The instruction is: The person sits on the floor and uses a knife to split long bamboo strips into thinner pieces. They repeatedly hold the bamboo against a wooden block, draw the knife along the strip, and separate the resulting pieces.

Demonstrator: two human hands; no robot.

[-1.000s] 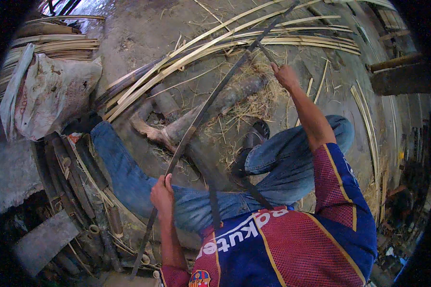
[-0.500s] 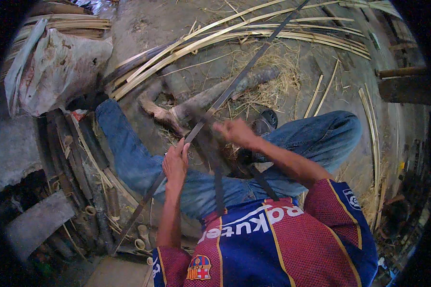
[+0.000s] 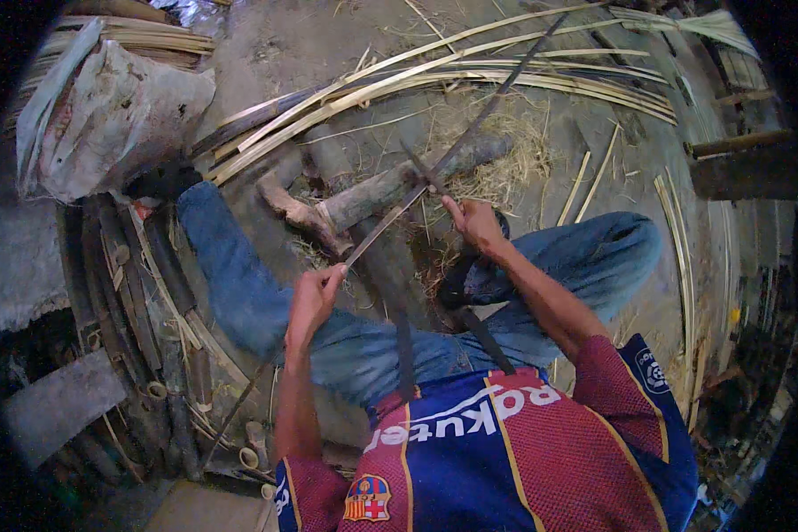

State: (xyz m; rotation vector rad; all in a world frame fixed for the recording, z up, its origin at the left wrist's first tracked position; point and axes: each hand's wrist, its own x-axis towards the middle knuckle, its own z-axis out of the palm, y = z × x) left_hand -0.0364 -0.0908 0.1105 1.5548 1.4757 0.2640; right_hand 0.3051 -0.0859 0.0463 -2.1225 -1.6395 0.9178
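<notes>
A log lies beneath your work, straw-like shavings heaped about its far right end. Pale strips arch across the far side, a whitish sack sits far left, and dark poles crowd your left leg. Your bent right knee bounds the right; grey floor stretches right of the sack. The long dark strip slants from near left to far right, passing over the log. Your left hand pinches it; your right hand grips a knife, blade across the strip, tip toward far left.
</notes>
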